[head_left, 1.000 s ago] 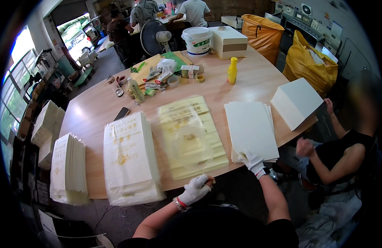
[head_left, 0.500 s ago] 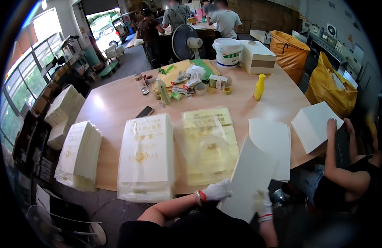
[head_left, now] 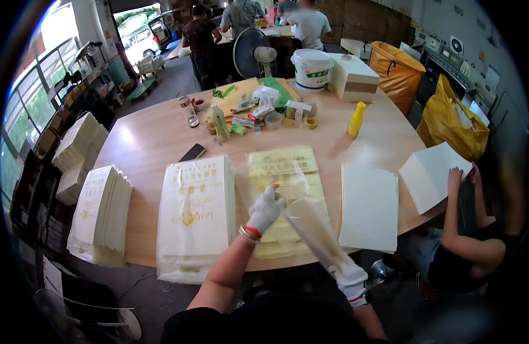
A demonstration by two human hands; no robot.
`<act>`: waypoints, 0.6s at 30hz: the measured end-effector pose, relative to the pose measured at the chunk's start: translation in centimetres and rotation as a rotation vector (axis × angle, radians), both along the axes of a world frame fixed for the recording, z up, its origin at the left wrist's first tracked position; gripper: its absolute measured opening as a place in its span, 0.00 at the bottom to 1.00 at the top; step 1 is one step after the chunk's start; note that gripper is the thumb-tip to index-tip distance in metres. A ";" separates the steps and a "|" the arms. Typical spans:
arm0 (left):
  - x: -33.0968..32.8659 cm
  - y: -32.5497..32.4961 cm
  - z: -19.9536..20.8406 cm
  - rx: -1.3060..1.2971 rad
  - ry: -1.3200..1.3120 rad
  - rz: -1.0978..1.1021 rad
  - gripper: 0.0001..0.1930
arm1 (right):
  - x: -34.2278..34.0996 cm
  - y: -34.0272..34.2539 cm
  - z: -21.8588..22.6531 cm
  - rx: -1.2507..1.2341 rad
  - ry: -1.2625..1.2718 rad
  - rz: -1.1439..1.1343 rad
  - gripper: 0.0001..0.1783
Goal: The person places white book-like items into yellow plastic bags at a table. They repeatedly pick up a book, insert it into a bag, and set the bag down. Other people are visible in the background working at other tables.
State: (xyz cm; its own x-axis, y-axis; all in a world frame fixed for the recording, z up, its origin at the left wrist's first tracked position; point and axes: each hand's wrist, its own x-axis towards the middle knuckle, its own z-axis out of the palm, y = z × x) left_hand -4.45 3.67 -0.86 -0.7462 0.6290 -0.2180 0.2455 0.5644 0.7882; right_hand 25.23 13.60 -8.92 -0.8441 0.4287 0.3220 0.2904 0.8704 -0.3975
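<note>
Left hand point(head_left: 265, 209) extended toward one o'clock over plastic bags point(head_left: 282, 236)
Right hand point(head_left: 351, 276) angled toward eleven o'clock, grasping a pale board point(head_left: 316, 234); left's grip unclear.

Daylight enters by windows point(head_left: 28, 129), far left of left hand point(head_left: 267, 208); pale glare on table point(head_left: 147, 135), beyond-left of it. Sheet point(head_left: 315, 232) at right hand point(head_left: 350, 278) blurred. Straight edges bow; corners black.

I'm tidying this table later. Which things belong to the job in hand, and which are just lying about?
Seemingly in use:
held white card, in the right hand
plastic bags beneath the left hand
stack of white card
bagged stack

Apparently just lying about:
phone
yellow bottle
white bucket
green scissors
</note>
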 end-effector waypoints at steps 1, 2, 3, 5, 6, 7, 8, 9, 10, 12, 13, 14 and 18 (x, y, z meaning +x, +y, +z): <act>0.7 0.9 -4.4 0.329 -0.062 -0.016 0.30 | -1.6 -0.3 0.9 -0.097 -0.167 0.012 0.14; 3.8 1.6 -6.2 0.380 0.109 -0.167 0.29 | -2.9 0.6 -1.9 -0.027 -0.295 0.076 0.15; 6.9 2.4 -7.8 0.447 0.280 -0.303 0.28 | -4.5 1.6 -5.3 0.046 -0.432 0.140 0.15; 12.2 2.6 -4.4 0.373 0.529 -0.631 0.26 | -6.9 2.8 -7.4 -0.028 -0.585 0.002 0.21; 12.2 2.4 -5.0 0.373 0.533 -0.489 0.28 | -7.7 4.0 -8.0 -0.136 -0.507 0.019 0.25; 11.2 1.9 -6.0 0.305 0.479 -0.422 0.28 | -8.7 4.5 -8.1 -0.112 -0.360 -0.054 0.24; 9.8 1.2 -7.4 0.239 0.424 -0.354 0.28 | -9.6 5.1 -8.1 -0.086 -0.214 -0.119 0.22; 8.6 0.6 -9.1 0.174 0.363 -0.288 0.28 | -9.9 5.5 -9.5 -0.027 0.021 -0.234 0.20; 8.0 -0.1 -11.2 0.196 0.369 -0.338 0.28 | -10.1 5.6 -10.6 0.021 0.244 -0.341 0.17; 8.1 -1.8 -17.1 0.206 0.717 -0.547 0.28 | -13.3 5.5 -10.1 -0.186 -0.038 -0.373 0.19; 7.8 -2.1 -17.3 0.219 0.901 -0.662 0.28 | -14.8 6.0 -9.8 -0.279 -0.168 -0.395 0.20; 7.3 -2.5 -17.4 0.206 1.130 -0.618 0.29 | -15.2 8.0 -11.2 -0.260 -0.418 -0.332 0.27; 3.2 -5.3 -16.0 -0.043 0.935 0.110 0.18 | -14.1 9.7 -10.6 -0.192 -0.315 -0.245 0.28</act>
